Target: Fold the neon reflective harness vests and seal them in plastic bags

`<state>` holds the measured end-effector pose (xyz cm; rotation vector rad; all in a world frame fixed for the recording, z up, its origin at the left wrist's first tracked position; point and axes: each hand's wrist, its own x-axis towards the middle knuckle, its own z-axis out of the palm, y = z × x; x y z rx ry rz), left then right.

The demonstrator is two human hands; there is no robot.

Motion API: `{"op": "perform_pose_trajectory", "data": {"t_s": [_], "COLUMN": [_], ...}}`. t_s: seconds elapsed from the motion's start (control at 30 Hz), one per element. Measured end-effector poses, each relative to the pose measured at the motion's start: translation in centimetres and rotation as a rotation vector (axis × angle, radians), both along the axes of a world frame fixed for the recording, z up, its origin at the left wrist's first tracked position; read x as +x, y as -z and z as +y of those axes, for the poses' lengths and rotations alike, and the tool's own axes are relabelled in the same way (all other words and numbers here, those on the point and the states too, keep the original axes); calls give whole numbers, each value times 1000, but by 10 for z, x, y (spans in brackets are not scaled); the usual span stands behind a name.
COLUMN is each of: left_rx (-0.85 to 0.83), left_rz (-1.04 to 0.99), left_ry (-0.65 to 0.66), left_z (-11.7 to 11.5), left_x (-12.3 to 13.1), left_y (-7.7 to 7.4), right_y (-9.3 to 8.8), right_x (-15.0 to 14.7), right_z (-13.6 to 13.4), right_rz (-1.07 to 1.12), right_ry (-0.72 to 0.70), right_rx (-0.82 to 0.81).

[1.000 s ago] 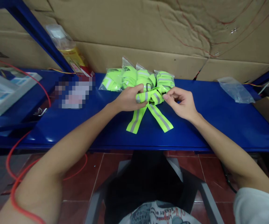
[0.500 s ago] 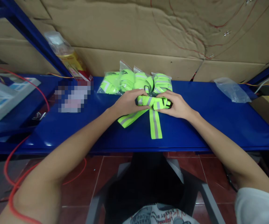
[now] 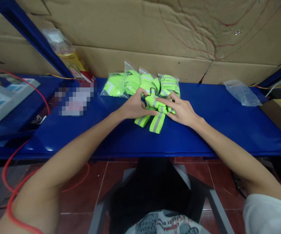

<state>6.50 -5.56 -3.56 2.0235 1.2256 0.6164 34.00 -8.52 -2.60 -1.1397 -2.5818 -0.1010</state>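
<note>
A bundled neon-yellow reflective strap (image 3: pixel 157 103) with a grey stripe is held between my two hands above the blue tabletop. My left hand (image 3: pixel 136 105) grips its left side, thumb and fingers closed on the folds. On the right side, my right hand (image 3: pixel 183 110) pinches the bundle, with its index finger reaching across the top. Two lengths of strap hang below towards the table, and a black buckle (image 3: pixel 152 91) sticks up at the upper left of the bundle. Just behind are clear bags of similar straps (image 3: pixel 132 81), lined up in a row.
A flat clear plastic bag (image 3: pixel 241 93) lies at the right, near an open cardboard box (image 3: pixel 280 113). At the left stand a wrapped bottle (image 3: pixel 68 55) and a white tray (image 3: pixel 6 99). Cardboard (image 3: pixel 130 29) backs the blue table (image 3: pixel 216 130); a red hose (image 3: pixel 8 175) hangs at lower left.
The strap bundle has turned and bunched up between my hands, and the buckle now points upward. Its hanging lengths look shorter. My right fingers have moved over the top.
</note>
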Motion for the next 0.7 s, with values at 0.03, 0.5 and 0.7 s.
{"op": "perform_pose_trajectory", "data": {"t_s": [0.03, 0.5, 0.7], "left_rx": [-69, -298, -282], "left_rz": [-48, -227, -191], "left_ry": [19, 206, 232], "left_z": [-1, 11, 13], "left_x": [1, -5, -9], "left_y": [-1, -1, -2], "right_y": [0, -8, -13], "right_x": [0, -4, -1], "right_z": [0, -6, 0], "right_rz": [-32, 186, 264], "right_ry": [9, -136, 83], "right_rx": [21, -210, -343]}}
